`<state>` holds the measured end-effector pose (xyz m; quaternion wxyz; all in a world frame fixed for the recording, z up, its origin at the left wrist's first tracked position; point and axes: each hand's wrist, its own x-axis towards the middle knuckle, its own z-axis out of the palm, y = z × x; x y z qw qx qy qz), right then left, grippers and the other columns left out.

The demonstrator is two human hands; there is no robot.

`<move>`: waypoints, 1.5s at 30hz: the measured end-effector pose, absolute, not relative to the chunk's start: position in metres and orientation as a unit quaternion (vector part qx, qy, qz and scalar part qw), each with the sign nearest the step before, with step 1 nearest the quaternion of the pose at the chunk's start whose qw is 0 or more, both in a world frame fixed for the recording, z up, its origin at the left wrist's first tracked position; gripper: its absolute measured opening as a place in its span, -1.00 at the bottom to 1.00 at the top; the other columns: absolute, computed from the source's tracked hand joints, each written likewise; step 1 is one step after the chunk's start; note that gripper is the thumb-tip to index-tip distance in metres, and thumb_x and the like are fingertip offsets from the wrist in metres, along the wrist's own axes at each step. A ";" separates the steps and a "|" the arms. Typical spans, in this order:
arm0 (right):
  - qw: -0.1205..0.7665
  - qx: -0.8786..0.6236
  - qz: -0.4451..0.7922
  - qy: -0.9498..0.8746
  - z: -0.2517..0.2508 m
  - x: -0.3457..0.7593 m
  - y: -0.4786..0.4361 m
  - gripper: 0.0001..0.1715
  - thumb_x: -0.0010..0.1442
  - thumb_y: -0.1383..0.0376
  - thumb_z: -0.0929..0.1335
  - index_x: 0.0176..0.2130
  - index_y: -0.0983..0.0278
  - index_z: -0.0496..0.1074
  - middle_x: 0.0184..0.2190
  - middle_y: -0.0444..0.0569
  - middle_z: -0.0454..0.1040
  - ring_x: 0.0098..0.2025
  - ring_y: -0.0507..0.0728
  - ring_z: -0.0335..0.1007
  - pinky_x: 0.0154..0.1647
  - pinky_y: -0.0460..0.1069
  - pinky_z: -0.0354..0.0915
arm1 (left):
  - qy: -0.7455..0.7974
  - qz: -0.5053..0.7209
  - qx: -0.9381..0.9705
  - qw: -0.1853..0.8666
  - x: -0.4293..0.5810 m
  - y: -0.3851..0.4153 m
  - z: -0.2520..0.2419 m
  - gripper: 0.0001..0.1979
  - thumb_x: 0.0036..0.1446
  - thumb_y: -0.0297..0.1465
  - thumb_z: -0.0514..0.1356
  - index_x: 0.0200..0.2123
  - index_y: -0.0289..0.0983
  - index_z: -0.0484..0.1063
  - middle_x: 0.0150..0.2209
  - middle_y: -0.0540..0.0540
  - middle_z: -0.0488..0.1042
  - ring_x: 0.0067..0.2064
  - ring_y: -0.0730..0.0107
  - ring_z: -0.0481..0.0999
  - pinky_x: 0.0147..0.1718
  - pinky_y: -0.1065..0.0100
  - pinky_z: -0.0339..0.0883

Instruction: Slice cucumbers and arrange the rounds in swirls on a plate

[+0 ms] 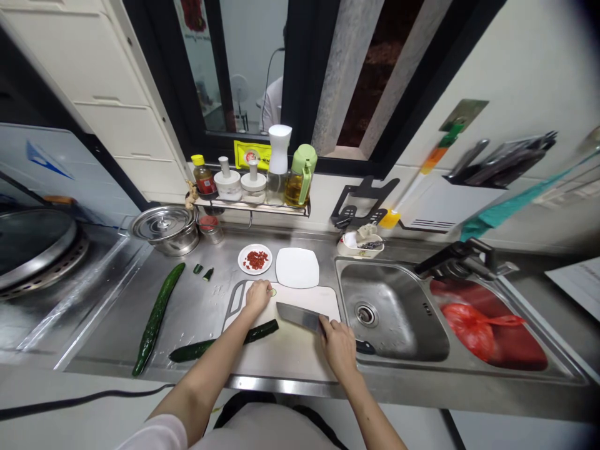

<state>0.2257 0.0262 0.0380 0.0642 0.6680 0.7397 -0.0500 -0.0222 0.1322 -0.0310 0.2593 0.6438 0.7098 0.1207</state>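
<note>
My left hand (257,295) rests closed on the far part of the white cutting board (285,350), its fingertips at a small pale green slice (272,292). My right hand (338,347) grips the handle of a cleaver (300,316), whose blade lies flat over the board pointing left. A long cucumber (220,342) lies across the board's left edge, partly hidden under my left forearm. A second cucumber (155,316) lies on the steel counter to the left, with two cut cucumber ends (203,271) beyond it.
Behind the board stand a small plate of chopped red chilli (255,259) and an empty white square plate (297,267). A steel sink (387,312) lies to the right, a basin with a red bag (473,325) further right. A lidded pot (165,229) and condiment rack (253,181) stand at the back.
</note>
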 end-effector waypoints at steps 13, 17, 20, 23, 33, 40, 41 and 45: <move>0.058 0.666 -0.045 0.742 0.036 0.226 0.023 -0.56 0.26 0.39 0.26 0.11 0.20 0.40 -0.19 0.04 0.52 -0.10 0.18 0.35 -0.11 0.01 0.05 | 0.723 0.158 0.623 0.254 -0.028 0.129 -0.029 -0.87 0.12 -0.41 0.18 -0.30 -0.25 0.54 -0.23 -0.14 0.52 -0.15 0.25 0.46 -0.19 0.34 0.24; 0.060 0.665 -0.047 0.743 0.034 0.225 0.024 -0.56 0.26 0.38 0.26 0.11 0.20 0.40 -0.20 0.04 0.52 -0.10 0.19 0.36 -0.12 0.02 0.05 | 0.750 0.241 0.567 0.240 -0.045 0.115 -0.030 -0.83 0.13 -0.40 0.16 -0.23 -0.25 0.52 -0.27 -0.12 0.51 -0.20 0.28 0.47 -0.19 0.35 0.26; 0.058 0.666 -0.051 0.742 0.034 0.222 0.024 -0.54 0.25 0.38 0.26 0.13 0.21 0.40 -0.19 0.04 0.52 -0.10 0.18 0.36 -0.12 0.01 0.03 | 0.764 0.287 0.533 0.224 -0.058 0.096 -0.031 -0.81 0.15 -0.38 0.13 -0.20 -0.24 0.50 -0.30 -0.09 0.49 -0.24 0.30 0.47 -0.22 0.35 0.27; 0.052 0.670 -0.057 0.738 0.035 0.219 0.025 -0.54 0.24 0.37 0.27 0.12 0.20 0.40 -0.18 0.03 0.52 -0.10 0.17 0.36 -0.11 0.00 0.03 | 0.769 0.313 0.513 0.217 -0.068 0.073 -0.032 -0.77 0.17 -0.33 0.10 -0.16 -0.24 0.48 -0.34 -0.06 0.46 -0.30 0.33 0.46 -0.25 0.35 0.28; 0.005 0.688 -0.130 0.714 0.033 0.209 0.024 -0.59 0.32 0.34 0.18 0.10 0.20 0.39 -0.13 -0.01 0.54 -0.10 0.09 0.41 -0.14 -0.07 0.11 | 0.656 0.301 0.660 0.208 -0.060 0.022 -0.025 -0.74 0.25 -0.28 0.05 -0.19 -0.22 0.50 -0.21 -0.14 0.50 -0.14 0.25 0.46 -0.07 0.26 0.31; 0.064 0.663 -0.231 0.709 0.033 0.187 0.019 -0.58 0.40 0.19 0.08 -0.03 0.26 0.40 -0.26 0.03 0.56 -0.22 0.13 0.47 -0.31 -0.06 0.08 | 0.567 0.235 0.759 0.218 -0.042 0.016 -0.024 -0.71 0.30 -0.31 0.03 -0.13 -0.18 0.55 -0.18 -0.16 0.50 -0.10 0.26 0.45 -0.04 0.24 0.29; 0.065 0.659 -0.242 0.709 0.032 0.184 0.018 -0.59 0.40 0.20 0.09 -0.05 0.28 0.40 -0.26 0.04 0.56 -0.21 0.13 0.46 -0.32 -0.06 0.07 | 0.559 0.233 0.765 0.221 -0.041 0.017 -0.025 -0.71 0.30 -0.30 0.03 -0.12 -0.18 0.55 -0.17 -0.16 0.50 -0.09 0.26 0.45 -0.03 0.24 0.28; 0.047 0.643 -0.281 0.711 0.030 0.171 0.014 -0.64 0.38 0.26 0.11 -0.03 0.33 0.37 -0.23 0.07 0.55 -0.20 0.13 0.45 -0.31 -0.06 0.05 | 0.536 0.226 0.779 0.233 -0.040 0.019 -0.032 -0.70 0.30 -0.30 0.05 -0.06 -0.16 0.55 -0.14 -0.16 0.50 -0.08 0.27 0.45 -0.02 0.25 0.29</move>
